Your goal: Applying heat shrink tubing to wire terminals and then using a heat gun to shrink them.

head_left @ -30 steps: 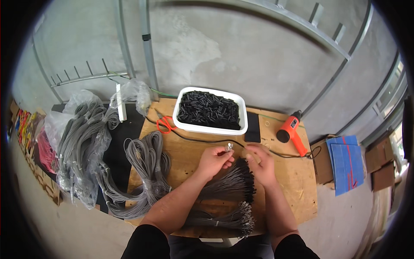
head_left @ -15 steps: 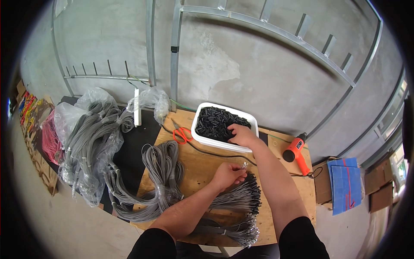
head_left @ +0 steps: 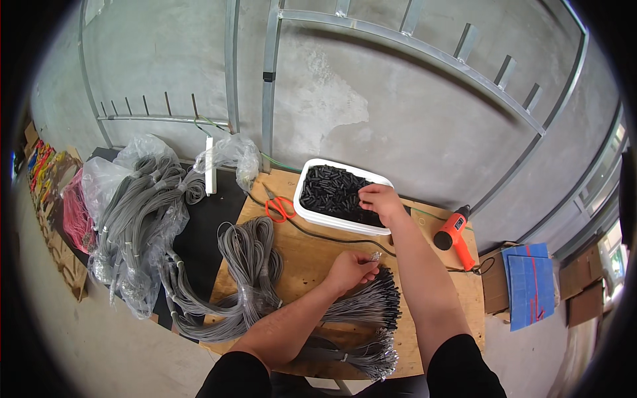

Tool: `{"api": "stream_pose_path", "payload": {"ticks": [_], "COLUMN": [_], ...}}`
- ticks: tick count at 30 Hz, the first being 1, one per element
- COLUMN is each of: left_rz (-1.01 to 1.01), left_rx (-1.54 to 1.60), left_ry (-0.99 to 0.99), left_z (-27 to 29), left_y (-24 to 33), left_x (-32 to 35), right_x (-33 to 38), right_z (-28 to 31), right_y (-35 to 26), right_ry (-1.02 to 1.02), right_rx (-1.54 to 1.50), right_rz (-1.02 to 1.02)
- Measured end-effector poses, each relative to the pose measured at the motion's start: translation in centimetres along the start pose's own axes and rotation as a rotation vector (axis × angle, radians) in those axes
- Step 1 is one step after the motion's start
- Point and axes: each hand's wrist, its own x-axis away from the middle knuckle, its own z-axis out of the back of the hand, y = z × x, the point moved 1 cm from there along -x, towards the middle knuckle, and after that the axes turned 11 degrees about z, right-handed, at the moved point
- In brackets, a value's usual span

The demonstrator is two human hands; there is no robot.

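Observation:
My left hand (head_left: 353, 270) is closed in a pinch, with the shiny metal ends (head_left: 376, 257) of grey wires poking out past the fingertips. Below it lies a bundle of grey wires (head_left: 361, 306) whose ends carry black sleeves. Nearer to me is a second grey bundle (head_left: 361, 358) with bare metal terminals. My right hand (head_left: 381, 201) is over the right side of a white tub (head_left: 342, 225), fingers pinched together. Short black tube sleeves (head_left: 335, 192) fill the tub. What the right fingertips hold, if anything, is too small to make out.
Orange-handled scissors (head_left: 280, 208) lie left of the tub, beside a black cord. An orange heat gun (head_left: 454, 231) stands at the right table edge. Looped grey cables (head_left: 249, 259) and plastic-bagged bundles (head_left: 142, 219) cover the left. A grey wall with metal framing rises behind.
My right hand has lifted slightly and shifted a little right from among the black sleeves, its fingers drawing together. The left hand has stayed in place with the wire ends.

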Motion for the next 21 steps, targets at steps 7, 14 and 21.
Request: {"api": "stream_pose_path", "payload": {"ticks": [7, 14, 21], "left_rz": [0.000, -0.007, -0.002], "left_rx": [0.008, 0.002, 0.014], "left_ry": [-0.016, 0.000, -0.024], "left_z": [-0.2, 0.1, -0.5], "left_y": [-0.1, -0.1, 0.0], "left_x": [-0.3, 0.1, -0.3], "right_x": [-0.1, 0.5, 0.3], "right_z": [1.5, 0.9, 3.1], "right_y": [0.5, -0.7, 0.1], "right_ry": [0.265, 0.219, 0.293], "right_rx": [-0.547, -0.343, -0.798], "right_rz": [-0.243, -0.217, -0.224]}}
